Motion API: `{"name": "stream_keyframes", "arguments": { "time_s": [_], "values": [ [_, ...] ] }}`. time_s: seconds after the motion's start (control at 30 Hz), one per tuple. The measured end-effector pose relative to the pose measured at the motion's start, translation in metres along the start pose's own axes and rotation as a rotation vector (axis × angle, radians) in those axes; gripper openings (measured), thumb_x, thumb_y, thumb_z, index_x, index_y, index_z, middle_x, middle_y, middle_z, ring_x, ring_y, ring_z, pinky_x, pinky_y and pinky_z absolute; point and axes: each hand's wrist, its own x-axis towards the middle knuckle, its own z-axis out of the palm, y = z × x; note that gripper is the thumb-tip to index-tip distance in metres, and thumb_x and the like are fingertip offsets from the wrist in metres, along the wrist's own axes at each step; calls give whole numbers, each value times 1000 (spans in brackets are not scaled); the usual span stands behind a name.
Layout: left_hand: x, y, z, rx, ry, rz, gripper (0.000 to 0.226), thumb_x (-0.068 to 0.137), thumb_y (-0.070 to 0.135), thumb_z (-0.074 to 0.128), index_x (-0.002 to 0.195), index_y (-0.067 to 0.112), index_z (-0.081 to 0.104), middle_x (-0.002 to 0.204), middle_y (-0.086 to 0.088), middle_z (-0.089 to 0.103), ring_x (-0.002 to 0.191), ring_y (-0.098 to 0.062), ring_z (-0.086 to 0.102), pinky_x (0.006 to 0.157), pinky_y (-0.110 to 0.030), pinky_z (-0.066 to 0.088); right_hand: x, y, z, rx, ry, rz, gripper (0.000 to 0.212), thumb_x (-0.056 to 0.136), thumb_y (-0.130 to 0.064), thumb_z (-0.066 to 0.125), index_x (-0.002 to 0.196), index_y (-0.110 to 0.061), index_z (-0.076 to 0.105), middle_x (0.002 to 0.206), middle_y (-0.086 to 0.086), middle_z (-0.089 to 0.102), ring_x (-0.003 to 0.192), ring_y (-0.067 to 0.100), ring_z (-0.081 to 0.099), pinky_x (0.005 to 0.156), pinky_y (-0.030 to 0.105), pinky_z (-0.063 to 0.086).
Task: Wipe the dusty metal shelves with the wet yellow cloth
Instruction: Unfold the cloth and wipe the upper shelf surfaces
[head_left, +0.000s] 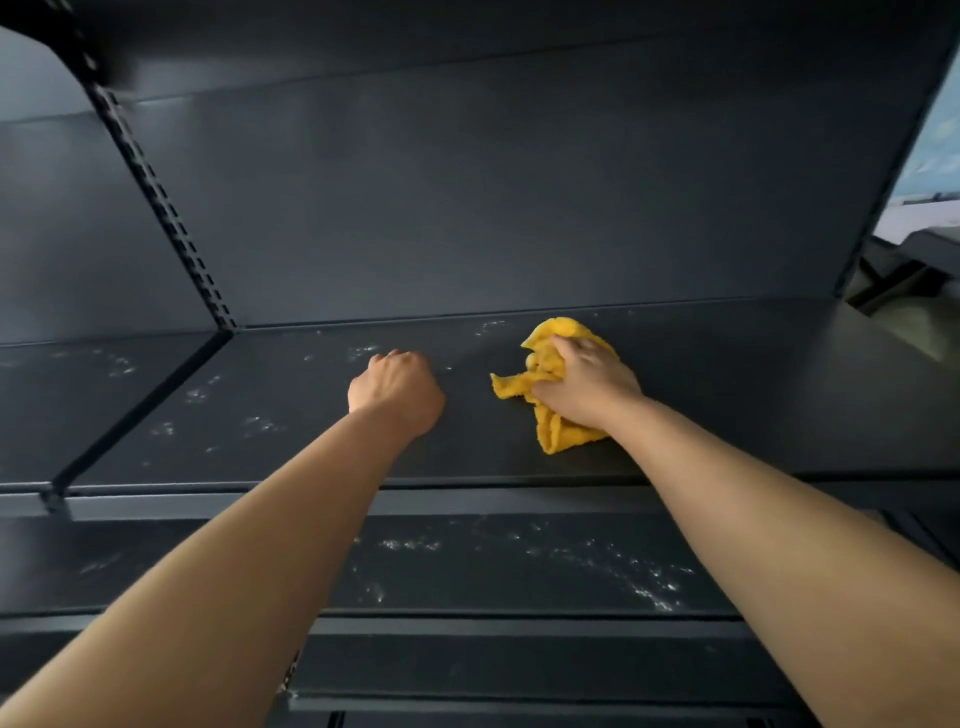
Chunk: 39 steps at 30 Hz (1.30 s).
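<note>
Now the right hand clamps its fingers on the yellow cloth atop the dusty metal shelf. Nearby, the left hand rests, fingers curled together.

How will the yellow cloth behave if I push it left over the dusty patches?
The yellow cloth looks floppy: it lies crumpled in folds under the right hand, so it will probably bunch rather than slide flat. It seems light, likely dragging easily over the smooth shelf. Loose corners sticking out may trail or fold under.
</note>
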Motion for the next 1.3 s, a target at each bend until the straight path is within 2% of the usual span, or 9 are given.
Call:
{"name": "stream_keyframes", "arguments": {
  "time_s": [0.23,0.47,0.6,0.73,0.9,0.97,1.03,1.17,1.3],
  "values": [
    [11,-2,7,-8,-27,126,20,85,6,45,95,15,60,105,-9,63,98,-27,55,72,-35,46,9,-48,22,-31,21,-41,67,88,-49,53,148,-30,28,154,-2,32,140,23,31,104,40,37],
    [19,25,18,-17,-79,337,36,93,19,42,125,25,57,122,-5,60,119,-26,46,85,-38,41,-11,7,-6,-216,89,221,48,92,-47,44,137,-31,39,145,2,43,131,30,37,100,45,34],
    [28,35,22,15,-124,354,36,97,28,40,131,27,52,131,-4,56,126,-27,44,93,-40,40,-9,33,-20,-234,77,342,56,95,-41,44,147,-28,27,151,4,35,135,31,34,103,45,35],
    [34,42,18,58,-127,343,34,96,30,42,124,26,60,127,-4,60,115,-28,56,92,-36,50,4,54,-21,-165,118,373,65,94,-38,46,151,-24,17,154,7,28,139,32,31,101,45,40],
    [44,55,11,137,-107,313,23,87,25,47,95,18,67,107,-5,66,93,-28,61,70,-30,48,29,74,-37,-7,80,459,87,93,-35,50,153,-20,-11,160,7,11,145,31,19,107,46,36],
    [47,57,11,147,-88,281,14,83,22,47,80,16,60,96,-5,66,80,-27,56,63,-29,42,40,80,-41,15,56,450,87,91,-40,51,154,-21,-6,161,6,10,146,30,17,110,46,32],
    [49,58,11,133,-74,247,12,80,21,50,81,15,61,90,-5,63,75,-26,52,62,-28,43,52,84,-42,10,52,421,85,88,-48,53,154,-23,5,161,5,11,145,31,18,112,47,30],
    [53,60,12,132,-56,252,20,78,23,52,91,17,66,97,-4,66,80,-27,56,66,-28,46,72,85,-47,-18,43,374,75,83,-45,54,149,-28,24,153,4,31,138,30,31,106,44,32],
    [54,60,14,106,-52,239,28,80,23,52,102,22,68,104,-2,68,94,-28,63,73,-29,50,90,75,-49,-31,-33,322,81,80,-39,57,151,-33,17,154,2,28,140,31,25,109,48,28]
  ]
}}
